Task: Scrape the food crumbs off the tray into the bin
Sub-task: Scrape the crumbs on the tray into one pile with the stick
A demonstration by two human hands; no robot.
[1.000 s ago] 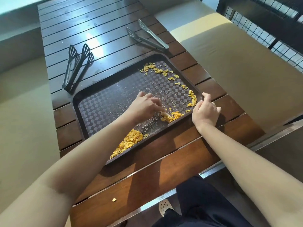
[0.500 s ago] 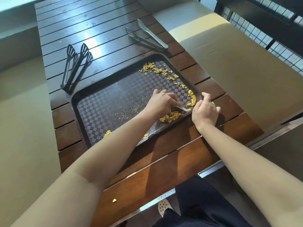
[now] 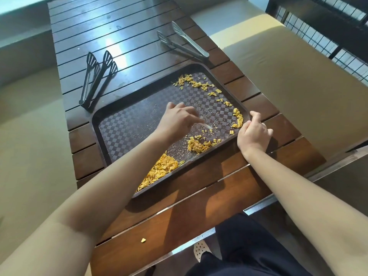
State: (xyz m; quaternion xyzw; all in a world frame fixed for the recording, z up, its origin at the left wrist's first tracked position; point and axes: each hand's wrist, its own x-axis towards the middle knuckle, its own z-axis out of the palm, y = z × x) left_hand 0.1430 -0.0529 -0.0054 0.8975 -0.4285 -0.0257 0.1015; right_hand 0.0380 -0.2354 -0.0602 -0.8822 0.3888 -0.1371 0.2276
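Left hand [image 3: 177, 121] pinches a small pale scraper [image 3: 208, 126] over the tray [image 3: 127, 124] at frame centre; right hand [image 3: 253, 134] clenches the tray's right rim beside orange crumbs [image 3: 197, 145]

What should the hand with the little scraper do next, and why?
Probably reach to the tray's far right side and drag those crumbs toward the big pile at the near edge. The left hand holds a small pale scraper over the middle, the right hand grips the right rim, and loose crumbs line the far and right edges.
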